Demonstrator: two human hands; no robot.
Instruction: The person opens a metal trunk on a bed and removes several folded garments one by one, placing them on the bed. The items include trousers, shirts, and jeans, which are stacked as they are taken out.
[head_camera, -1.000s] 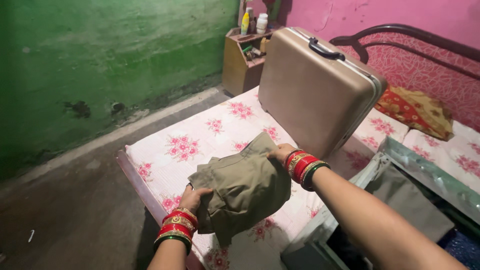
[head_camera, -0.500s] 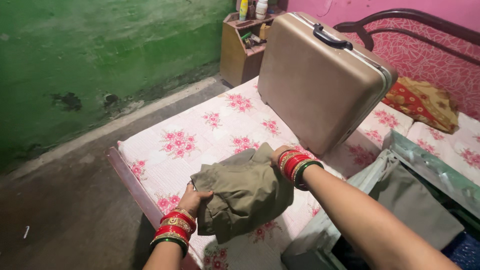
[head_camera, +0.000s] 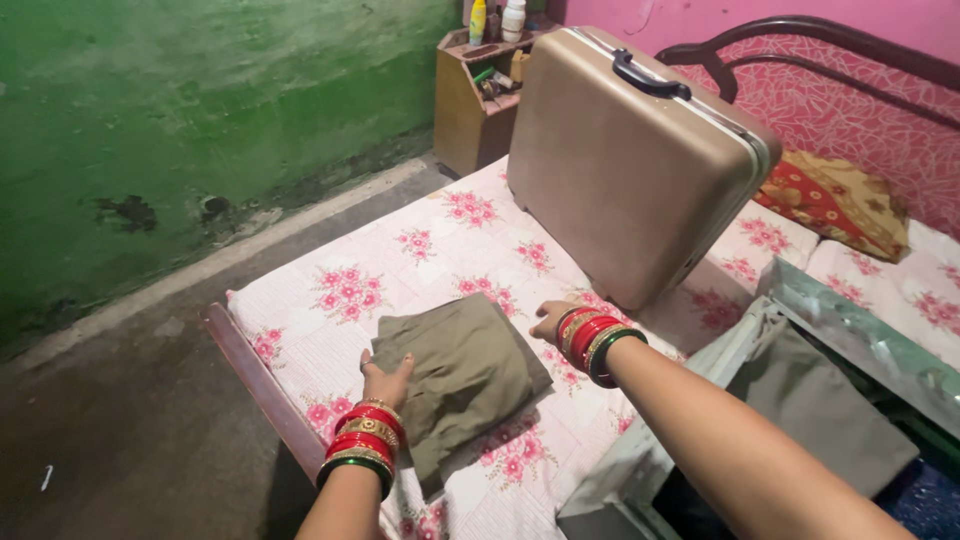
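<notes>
1. Olive-green folded garment lies flat on the floral bedsheet.
2. Left hand presses its near edge, fingers spread, gripping nothing.
3. Right hand rests beside its far corner, fingers loosely open, near the upright beige suitcase.

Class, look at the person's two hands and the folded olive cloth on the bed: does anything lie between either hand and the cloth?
Nothing visible does. The left hand rests on the cloth at its left edge; the right hand sits at its right edge, on the bed.
</notes>
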